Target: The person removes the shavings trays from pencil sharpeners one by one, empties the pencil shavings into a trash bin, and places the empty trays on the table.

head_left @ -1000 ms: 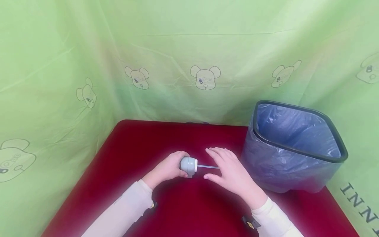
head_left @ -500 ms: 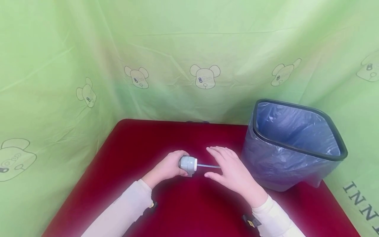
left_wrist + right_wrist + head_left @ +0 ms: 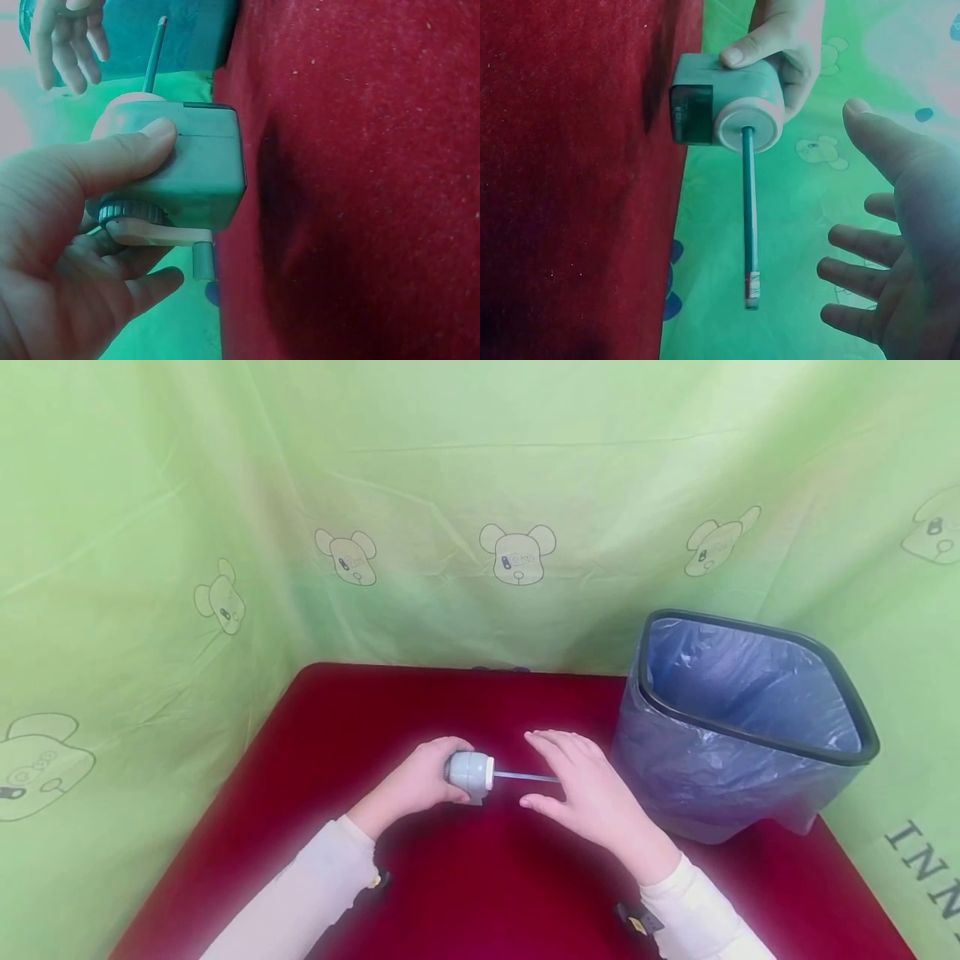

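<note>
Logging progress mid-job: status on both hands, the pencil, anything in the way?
Left hand gripping sharpener. Right hand near pencil, not touching. Pencil in sharpener's hole, eraser end outward. Lined bin to the right, nothing seen blocking the pencil.

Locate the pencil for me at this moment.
In the head view, the pencil is below and slightly right of the picture's centre, one end in the sharpener gripped by the left hand, the other pointing toward the right hand.

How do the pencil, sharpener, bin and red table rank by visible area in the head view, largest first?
1. Red table
2. Bin
3. Sharpener
4. Pencil, exposed part only
</note>
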`<act>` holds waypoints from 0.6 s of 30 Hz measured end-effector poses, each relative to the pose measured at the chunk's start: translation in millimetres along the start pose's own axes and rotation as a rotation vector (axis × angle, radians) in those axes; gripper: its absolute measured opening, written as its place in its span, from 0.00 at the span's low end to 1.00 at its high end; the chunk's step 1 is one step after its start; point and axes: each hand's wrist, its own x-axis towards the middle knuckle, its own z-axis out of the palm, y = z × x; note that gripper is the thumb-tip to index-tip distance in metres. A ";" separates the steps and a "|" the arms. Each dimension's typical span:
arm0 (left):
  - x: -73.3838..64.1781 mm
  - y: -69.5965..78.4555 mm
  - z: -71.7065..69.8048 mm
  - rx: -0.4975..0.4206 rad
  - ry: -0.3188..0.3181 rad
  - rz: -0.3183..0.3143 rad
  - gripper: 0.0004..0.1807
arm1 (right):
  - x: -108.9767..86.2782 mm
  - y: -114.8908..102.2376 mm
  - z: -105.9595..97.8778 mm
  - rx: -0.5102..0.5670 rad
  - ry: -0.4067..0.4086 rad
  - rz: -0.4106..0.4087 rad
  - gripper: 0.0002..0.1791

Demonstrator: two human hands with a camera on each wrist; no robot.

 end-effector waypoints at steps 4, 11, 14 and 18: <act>-2.3 0.0 -2.9 -0.018 0.004 0.005 0.38 | -0.5 0.0 -0.9 0.071 -0.030 0.049 0.48; -5.8 -1.3 -6.3 -0.018 0.015 0.013 0.38 | -1.9 1.7 -0.7 0.169 -0.056 0.128 0.48; -7.6 -1.5 -8.3 -0.028 0.015 0.014 0.38 | -2.3 2.1 -1.0 0.188 -0.048 0.143 0.48; -11.0 0.1 -11.0 -0.072 0.010 0.013 0.38 | -2.6 2.9 -0.3 0.209 -0.045 0.163 0.47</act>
